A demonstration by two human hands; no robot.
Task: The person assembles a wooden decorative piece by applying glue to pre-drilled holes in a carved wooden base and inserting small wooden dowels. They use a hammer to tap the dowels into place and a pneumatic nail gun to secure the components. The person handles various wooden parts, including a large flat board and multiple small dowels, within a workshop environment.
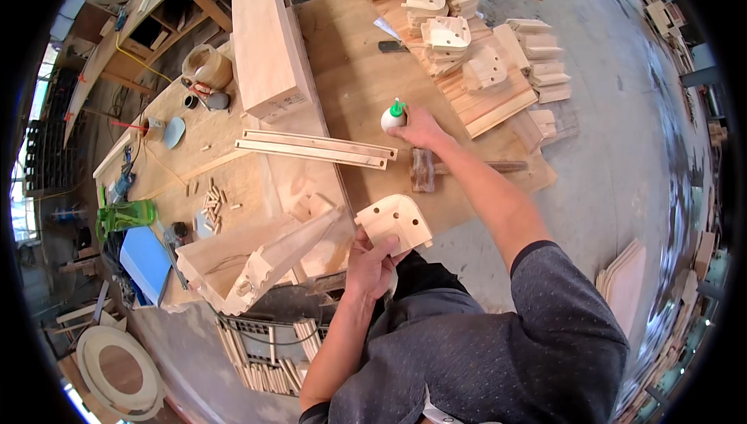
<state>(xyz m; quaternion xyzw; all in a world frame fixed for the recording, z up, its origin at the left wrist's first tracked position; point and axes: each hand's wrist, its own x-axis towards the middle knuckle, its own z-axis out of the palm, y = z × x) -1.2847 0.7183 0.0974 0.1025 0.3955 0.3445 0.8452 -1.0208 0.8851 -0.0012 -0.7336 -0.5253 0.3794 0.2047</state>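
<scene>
My left hand [369, 270] grips a pale wooden corner block [394, 223] by its near edge, thumb on top. The block has one rounded corner and three dark round holes in its upper face. Farther out, my right hand [421, 130] is closed around a white squeeze bottle [391, 120] with a green nozzle cap. Whether the bottle touches the board under it, I cannot tell. Close to my right forearm lies a wooden mallet [422, 171], its handle pointing right. Two narrow wooden rails [315, 148] with holes at their ends lie left of the bottle.
Loose dowels [213, 204] lie on the left bench, near a green bottle [128, 216]. A long wooden box [268, 43] stands beyond the rails. Stacked corner blocks [447, 33] fill the far right. An assembled wooden frame piece [249, 264] sits left of my left hand.
</scene>
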